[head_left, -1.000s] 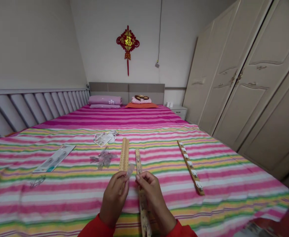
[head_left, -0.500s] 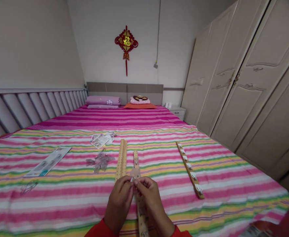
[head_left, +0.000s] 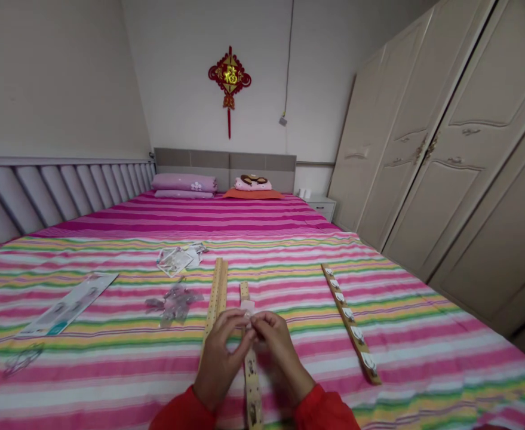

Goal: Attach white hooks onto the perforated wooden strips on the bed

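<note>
Left hand (head_left: 220, 364) and right hand (head_left: 280, 355) drawn closer together than before, narrow pinches meeting at a small pale pink patch (head_left: 246, 307), just over a perforated wooden strip (head_left: 250, 376), above a striped bedsheet (head_left: 110, 382)

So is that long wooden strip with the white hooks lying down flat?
Yes, lying flat: the wooden hook strip rests along the striped bedspread.

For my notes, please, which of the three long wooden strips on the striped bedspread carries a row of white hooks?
The rightmost strip, set diagonally; the other two, by the hands, lack that row.
</note>
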### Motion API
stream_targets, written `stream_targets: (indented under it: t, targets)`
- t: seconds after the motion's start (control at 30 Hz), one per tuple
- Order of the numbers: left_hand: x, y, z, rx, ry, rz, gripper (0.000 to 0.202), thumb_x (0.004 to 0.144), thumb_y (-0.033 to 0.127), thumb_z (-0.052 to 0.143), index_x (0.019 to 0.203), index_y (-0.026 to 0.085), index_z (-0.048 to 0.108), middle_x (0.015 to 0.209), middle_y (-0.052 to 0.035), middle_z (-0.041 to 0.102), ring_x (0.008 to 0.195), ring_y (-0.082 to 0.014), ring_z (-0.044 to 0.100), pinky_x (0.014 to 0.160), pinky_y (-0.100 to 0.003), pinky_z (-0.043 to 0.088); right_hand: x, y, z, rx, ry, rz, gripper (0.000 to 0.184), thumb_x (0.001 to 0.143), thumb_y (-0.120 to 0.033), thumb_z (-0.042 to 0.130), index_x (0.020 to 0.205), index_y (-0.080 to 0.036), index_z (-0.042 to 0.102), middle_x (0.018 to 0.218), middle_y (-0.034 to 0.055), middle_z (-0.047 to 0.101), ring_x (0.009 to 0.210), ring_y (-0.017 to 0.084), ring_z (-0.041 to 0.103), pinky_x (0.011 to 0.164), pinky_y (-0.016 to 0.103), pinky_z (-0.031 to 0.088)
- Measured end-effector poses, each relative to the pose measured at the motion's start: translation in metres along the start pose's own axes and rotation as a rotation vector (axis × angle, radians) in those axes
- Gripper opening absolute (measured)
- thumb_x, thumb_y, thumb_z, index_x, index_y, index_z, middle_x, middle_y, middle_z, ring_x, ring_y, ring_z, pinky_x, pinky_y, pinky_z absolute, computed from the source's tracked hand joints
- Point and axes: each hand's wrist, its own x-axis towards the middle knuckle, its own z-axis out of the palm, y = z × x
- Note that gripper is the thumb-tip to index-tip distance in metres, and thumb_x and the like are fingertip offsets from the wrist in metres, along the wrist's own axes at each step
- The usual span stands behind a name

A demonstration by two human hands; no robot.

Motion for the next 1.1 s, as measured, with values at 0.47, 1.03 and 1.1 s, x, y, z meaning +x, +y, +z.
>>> stream_targets:
  t: [0.47, 1.03, 1.1]
  targets:
    - [0.086, -0.113, 0.043, -0.506, -0.078, -0.687, 0.038, 0.055, 0.048, 0.071, 0.069, 0.014, 0.063, 0.056, 0.0027, 0.058, 0.052, -0.0090, 0.050, 0.053, -0.022, 0.040, 0.118, 0.022, -0.015, -0.166, 0.023, 0.123, 0.022, 0.056, -0.027, 0.064, 0.043, -0.018, 0.048, 0.033, -0.0043, 0.046, 0.031, 0.007, 0.038, 0.036, 0.020, 0.029]
    - [0.105, -0.140, 0.061, -0.167, -0.155, -0.729, 0.022, 0.058, 0.038, 0.060, 0.063, 0.016, 0.057, 0.049, 0.0056, 0.052, 0.048, -0.0104, 0.049, 0.050, -0.023, 0.036, 0.145, 0.050, -0.011, -0.211, 0.082, 0.179, 0.021, 0.057, -0.015, 0.055, 0.039, -0.019, 0.045, 0.029, -0.0066, 0.038, 0.028, 0.005, 0.030, 0.033, 0.019, 0.020]
    - [0.105, -0.140, 0.062, -0.108, -0.157, -0.729, 0.018, 0.058, 0.033, 0.061, 0.062, 0.016, 0.057, 0.049, 0.0056, 0.052, 0.049, -0.0109, 0.050, 0.052, -0.023, 0.037, 0.145, 0.051, -0.011, -0.213, 0.082, 0.172, 0.020, 0.056, -0.015, 0.054, 0.039, -0.019, 0.045, 0.029, -0.0064, 0.038, 0.028, 0.005, 0.030, 0.032, 0.019, 0.020]
